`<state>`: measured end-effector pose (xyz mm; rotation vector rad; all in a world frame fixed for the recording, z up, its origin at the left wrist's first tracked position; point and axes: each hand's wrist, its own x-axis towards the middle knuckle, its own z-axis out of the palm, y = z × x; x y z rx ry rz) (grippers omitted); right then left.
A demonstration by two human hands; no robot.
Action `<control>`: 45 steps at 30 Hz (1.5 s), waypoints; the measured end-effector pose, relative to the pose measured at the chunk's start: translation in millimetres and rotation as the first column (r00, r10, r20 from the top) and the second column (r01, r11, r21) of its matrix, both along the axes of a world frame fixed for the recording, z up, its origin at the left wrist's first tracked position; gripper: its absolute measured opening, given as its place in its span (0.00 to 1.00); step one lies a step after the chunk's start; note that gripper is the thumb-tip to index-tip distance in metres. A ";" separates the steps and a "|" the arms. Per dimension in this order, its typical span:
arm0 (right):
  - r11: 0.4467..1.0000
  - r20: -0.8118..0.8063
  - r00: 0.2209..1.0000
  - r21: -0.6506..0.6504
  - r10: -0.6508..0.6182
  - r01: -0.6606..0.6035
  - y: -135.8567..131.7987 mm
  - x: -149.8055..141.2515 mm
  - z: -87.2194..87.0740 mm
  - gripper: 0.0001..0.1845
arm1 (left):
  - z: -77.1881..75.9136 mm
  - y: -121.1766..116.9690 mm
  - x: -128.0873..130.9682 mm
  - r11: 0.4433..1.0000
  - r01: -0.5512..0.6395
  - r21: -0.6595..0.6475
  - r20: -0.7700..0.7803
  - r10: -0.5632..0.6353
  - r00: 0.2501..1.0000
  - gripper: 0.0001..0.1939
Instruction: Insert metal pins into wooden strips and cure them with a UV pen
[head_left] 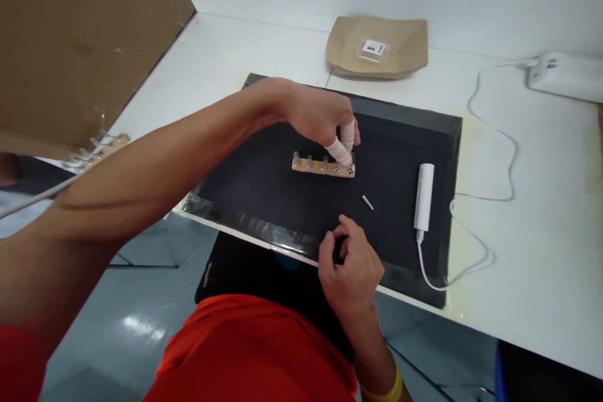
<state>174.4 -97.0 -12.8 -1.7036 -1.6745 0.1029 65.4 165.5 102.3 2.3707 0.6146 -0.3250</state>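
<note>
A narrow wooden strip lies on the black mat, with several short clear upright pieces and metal fittings along it. My left hand reaches over from the left, its thumb and finger in white coverings pinched together at the strip's right end. Whatever sits between those fingertips is hidden. My right hand rests at the mat's front edge, loosely curled, thumb and forefinger apart and nothing visible between them. Between the right hand and the strip lies a small white stick.
The black mat is taped to a white table. A white cylindrical device on its right is cabled towards a white power strip. Behind stands a brown paper tray with a small clear case. A brown board borders the left.
</note>
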 end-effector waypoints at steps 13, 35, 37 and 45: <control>1.000 -0.027 1.000 -0.013 0.004 -0.005 0.5 0.5 0.8 0.13 | -22.2 9.9 9.0 0.999 0.009 0.030 -0.027 -0.008 1.000 0.16; 1.000 -0.006 1.000 -0.007 0.009 -0.009 0.8 0.4 1.0 0.13 | -21.8 9.8 3.5 0.999 -0.014 0.045 -0.039 0.016 0.999 0.20; 1.000 -0.003 1.000 -0.001 0.013 -0.013 1.2 0.6 1.2 0.13 | -20.2 9.4 3.6 0.999 -0.025 0.031 -0.047 0.026 0.999 0.20; 1.000 -0.006 1.000 0.006 0.018 -0.018 0.5 0.7 0.1 0.13 | -14.1 9.0 -2.1 0.994 -0.109 0.010 -0.063 0.109 0.992 0.22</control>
